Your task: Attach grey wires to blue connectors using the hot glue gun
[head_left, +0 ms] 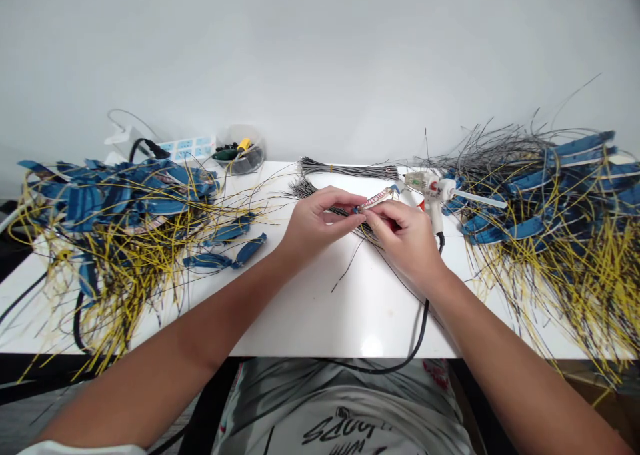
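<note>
- Head view: left hand (320, 220) and right hand (406, 236) meet over the middle of the white table (310, 315); both pinch one small strip (374, 201), fingertips closed narrow on it. Strip is pale with a red print and a blue tip at its left end; detail too small to read.
- Just behind the right hand: one white glue gun (433, 189), standing on the table, nozzle to the left. Its black cord (419, 328) runs under the right wrist and off the near edge.
- Behind the hands: two bundles of thin black wires (345, 169), partly hidden by the fingers.
- Left side: one heap of blue pieces with yellow wires (115, 221); three blue pieces lie loose at its near edge. Heap too tangled to count.
- Right side: a second like heap (560, 201), overhanging the table edge.
- Rear left: one white power strip (187, 147), one clear round tub (243, 151) of small tools.
</note>
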The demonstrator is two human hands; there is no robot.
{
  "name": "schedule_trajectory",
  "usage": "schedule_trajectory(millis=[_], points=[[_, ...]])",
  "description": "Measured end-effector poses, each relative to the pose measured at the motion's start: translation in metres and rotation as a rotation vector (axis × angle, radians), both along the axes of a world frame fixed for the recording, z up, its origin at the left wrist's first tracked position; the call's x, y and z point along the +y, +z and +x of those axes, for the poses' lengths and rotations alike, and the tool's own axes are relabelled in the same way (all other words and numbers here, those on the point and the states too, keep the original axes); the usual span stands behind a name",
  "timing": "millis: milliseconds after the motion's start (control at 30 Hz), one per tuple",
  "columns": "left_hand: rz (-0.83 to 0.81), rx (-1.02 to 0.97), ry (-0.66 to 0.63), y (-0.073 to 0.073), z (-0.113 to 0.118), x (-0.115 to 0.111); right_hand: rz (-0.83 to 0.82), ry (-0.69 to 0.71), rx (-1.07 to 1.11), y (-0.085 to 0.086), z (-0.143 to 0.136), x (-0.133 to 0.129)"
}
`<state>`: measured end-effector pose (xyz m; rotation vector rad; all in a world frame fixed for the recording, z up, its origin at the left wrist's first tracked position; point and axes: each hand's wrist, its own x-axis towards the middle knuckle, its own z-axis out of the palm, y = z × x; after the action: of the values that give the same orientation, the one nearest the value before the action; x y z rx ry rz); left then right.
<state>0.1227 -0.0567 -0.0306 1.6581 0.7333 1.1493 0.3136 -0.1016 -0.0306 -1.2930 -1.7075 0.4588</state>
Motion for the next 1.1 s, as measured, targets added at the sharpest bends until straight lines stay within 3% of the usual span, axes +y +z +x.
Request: schedule_trajectory(millis=[600,900,1100], points=[[0.000,0.005,0.038,0.001,0.000,-0.001,-0.012,-0.007,-0.019,-0.001,-0.001,-0.001],[-0.364,-0.156,-0.059,-0.006,0.005,0.003,-0.120,-0.062,0.014,0.001,-0.003,-0.004],[-0.554,-0.221,-0.105,-0.008,0.004,0.007,-0.163,-0.025,-0.001,0.001,-0.002,-0.003]])
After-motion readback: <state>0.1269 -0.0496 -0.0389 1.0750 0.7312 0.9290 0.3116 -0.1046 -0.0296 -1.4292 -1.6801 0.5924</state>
